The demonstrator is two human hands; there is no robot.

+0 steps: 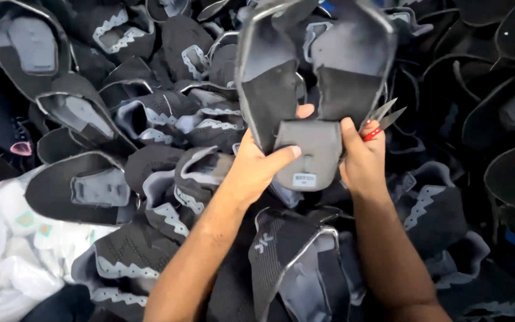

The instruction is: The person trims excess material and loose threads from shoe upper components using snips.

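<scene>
Where the view is filled edge to edge, the largest item is a heap of black and grey knitted shoe uppers (150, 119), overlapping, several with pale zigzag trim; what carries them is hidden. At the lower left edge of the heap lies a bundle of white plastic bags (7, 250). Raised above the heap's upper middle is one shoe upper (317, 77), opened flat, inner side showing, grey tongue (308, 158) hanging down with a small label. Left hand (257, 164): grip pinching the tongue's left edge, thumb pressed across its face. Right hand (362, 158): grip closed on the tongue's right edge, thumb on top, also clamping small thread snips (382, 122) with red handle, blades pointing up and right.
</scene>
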